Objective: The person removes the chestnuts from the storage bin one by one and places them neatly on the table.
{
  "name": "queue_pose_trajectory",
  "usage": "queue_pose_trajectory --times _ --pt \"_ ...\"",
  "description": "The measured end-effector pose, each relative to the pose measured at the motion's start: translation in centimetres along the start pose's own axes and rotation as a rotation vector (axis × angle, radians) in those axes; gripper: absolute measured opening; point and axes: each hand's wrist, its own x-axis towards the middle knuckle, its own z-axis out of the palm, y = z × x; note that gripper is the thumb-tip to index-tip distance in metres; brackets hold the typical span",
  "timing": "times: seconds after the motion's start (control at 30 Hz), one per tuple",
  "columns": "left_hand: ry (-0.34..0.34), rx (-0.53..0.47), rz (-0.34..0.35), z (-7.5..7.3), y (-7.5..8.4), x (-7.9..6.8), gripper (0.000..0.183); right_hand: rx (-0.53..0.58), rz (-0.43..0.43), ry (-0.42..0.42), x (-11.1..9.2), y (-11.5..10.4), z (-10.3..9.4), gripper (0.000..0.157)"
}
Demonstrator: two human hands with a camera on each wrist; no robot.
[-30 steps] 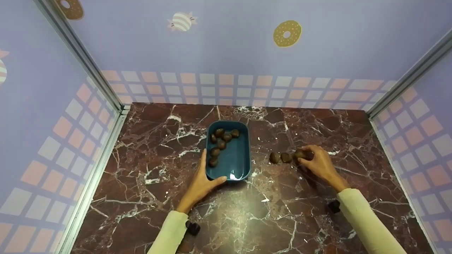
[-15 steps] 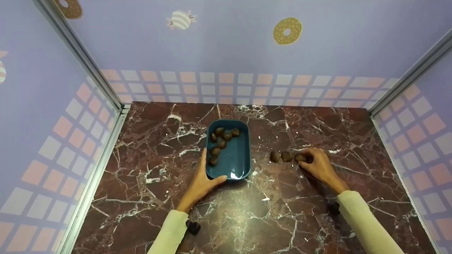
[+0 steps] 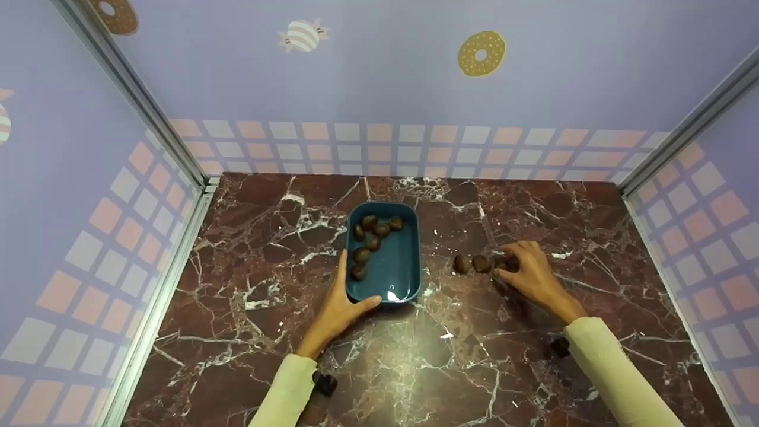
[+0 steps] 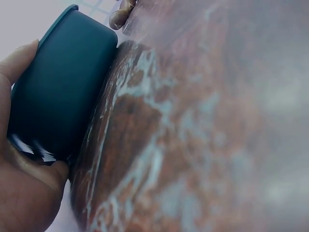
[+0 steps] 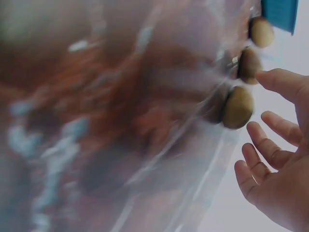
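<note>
A dark teal rectangular container (image 3: 396,261) stands mid-table with several chestnuts (image 3: 372,242) lying along its left and far parts. My left hand (image 3: 337,308) holds its near-left corner, fingers along the left side and thumb round the front; the left wrist view shows the container's outer wall (image 4: 67,82). To the right, three chestnuts lie in a row on the table. My right hand (image 3: 529,276) is at the rightmost chestnut (image 5: 237,108), partly hidden from the head view. In the right wrist view its fingers (image 5: 270,150) and thumb are spread, with a gap around this chestnut.
The other two row chestnuts (image 3: 462,264) lie between the container and my right hand. The red-brown marbled tabletop (image 3: 255,249) is bounded by a patterned back wall (image 3: 379,77) and side walls with metal corner strips (image 3: 682,133).
My right hand has shifted slightly left over the rightmost chestnut, and its fingers have loosened. The left hand and the container stay in place.
</note>
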Motion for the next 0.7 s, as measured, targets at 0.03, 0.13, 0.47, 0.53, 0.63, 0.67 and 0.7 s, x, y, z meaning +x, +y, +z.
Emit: queue_pose_trajectory --times 0.03,0.13,0.47,0.53,0.63,0.67,0.7 --pt "-0.001 -0.002 -0.001 0.0 0.1 0.0 0.128 0.000 -0.009 -0.005 0.2 -0.4 0.0 0.049" --pt "-0.004 -0.002 0.003 0.0 0.2 0.0 0.129 0.002 -0.051 -0.004 0.8 -1.6 0.0 0.047" --pt "0.006 0.027 0.003 -0.1 0.3 -0.2 0.131 0.048 -0.137 -0.022 2.5 -5.3 1.3 0.046" --pt "0.004 0.026 0.004 -0.1 0.3 -0.2 0.131 0.054 -0.163 -0.026 2.8 -5.9 1.6 0.045" --pt "0.003 0.026 0.009 -0.1 0.2 -0.2 0.132 0.055 -0.205 -0.029 3.3 -6.6 2.2 0.043" --pt "0.003 0.027 0.009 -0.1 0.1 -0.2 0.133 0.056 -0.215 -0.030 3.5 -6.8 2.4 0.042" --pt "0.002 0.026 0.010 -0.1 0.1 -0.2 0.133 0.050 -0.226 -0.029 3.6 -7.0 2.5 0.041"
